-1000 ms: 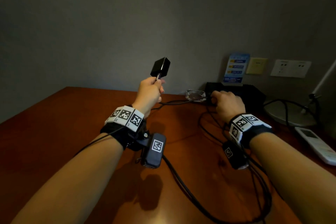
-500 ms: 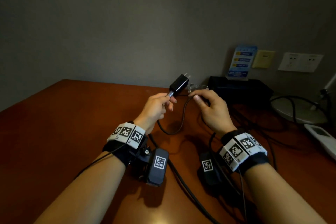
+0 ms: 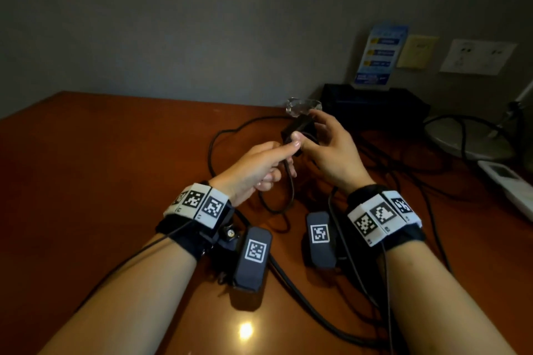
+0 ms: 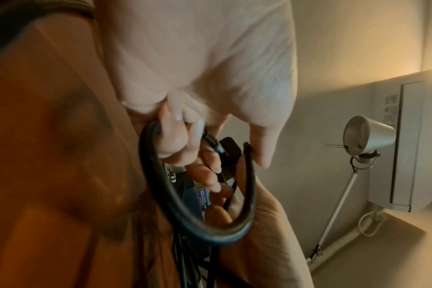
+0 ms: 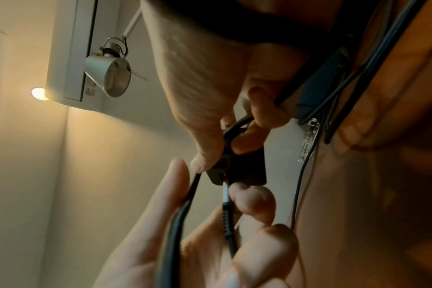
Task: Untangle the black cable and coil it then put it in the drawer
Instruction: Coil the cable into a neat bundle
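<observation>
The black cable [image 3: 214, 150] lies in loops on the brown desk [image 3: 101, 181], and a short loop [image 3: 290, 196] hangs under my hands. My left hand [image 3: 291, 147] pinches the cable just behind its connector [image 5: 226, 198]. My right hand [image 3: 313, 131] grips the black adapter block [image 3: 297, 128] at the cable's end, fingers curled round it. In the left wrist view the cable loop [image 4: 249, 194] curves below the fingers, with the adapter [image 4: 231, 148] behind it. In the right wrist view the adapter [image 5: 247, 173] sits between both hands. No drawer is in view.
A glass ashtray [image 3: 304, 105] and a black box [image 3: 372, 104] with a blue card [image 3: 377, 55] stand at the back. A lamp base [image 3: 467, 138] with its own cords and a white remote [image 3: 507, 184] lie at the right. Wall sockets [image 3: 478, 56] sit above them.
My left hand came down from holding the adapter high. My right hand left the desk, met it and took hold of the adapter. The hands are now close together.
</observation>
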The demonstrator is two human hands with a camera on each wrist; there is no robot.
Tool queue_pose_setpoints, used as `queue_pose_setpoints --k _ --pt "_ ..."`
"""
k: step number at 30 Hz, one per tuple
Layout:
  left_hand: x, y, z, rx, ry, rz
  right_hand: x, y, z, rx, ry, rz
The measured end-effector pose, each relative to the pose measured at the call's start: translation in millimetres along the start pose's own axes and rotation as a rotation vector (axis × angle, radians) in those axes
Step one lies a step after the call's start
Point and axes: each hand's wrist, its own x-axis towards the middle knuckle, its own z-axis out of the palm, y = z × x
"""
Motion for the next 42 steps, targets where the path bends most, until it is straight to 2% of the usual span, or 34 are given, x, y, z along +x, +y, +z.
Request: queue_pose_setpoints --k 5,9,13,19,25,27,30,32,36,42 --pt "-10.1 -1.9 -1.4 -0.042 -0.085 0.022 -8.0 -0.9 1.5 -0.026 -0.001 0.047" --pt "-14.1 -4.6 -3.7 -0.043 -0.071 0.035 -12.0 0.0 2.1 -0.005 0.027 0.040" --pt "-25.1 0.4 -0.4 -0.200 -0.116 -0.005 -15.0 -2.1 4.9 0.008 0.046 0.028" --pt "-29.4 2.1 0.5 -0.117 -0.059 0.018 -18.0 -3.4 5.1 0.033 0.028 0.061" --pt "-33.3 3.1 -6.6 -0.196 -0.205 -0.048 -22.0 -6.8 4.4 0.064 -0.003 0.035" --pt "-35.6 3.5 -4.4 -0.147 -0.169 -0.074 -23.7 -7.4 5.6 0.070 -0.018 0.023" --pt "-36.8 4.3 2.6 0.015 -0.022 -0.088 -25.7 -9.2 5.2 0.055 -0.052 0.002" --pt "-36.2 4.4 3.0 0.005 0.020 -0.090 -25.4 -10.8 5.1 0.053 -0.053 -0.009" --pt "-36.0 6.1 -2.8 -0.103 -0.061 -0.113 -23.5 -9.6 5.7 0.035 -0.034 -0.031" --pt "-35.8 1.7 -4.3 0.002 -0.058 -0.056 -24.7 -9.3 3.0 -0.087 0.000 0.011"
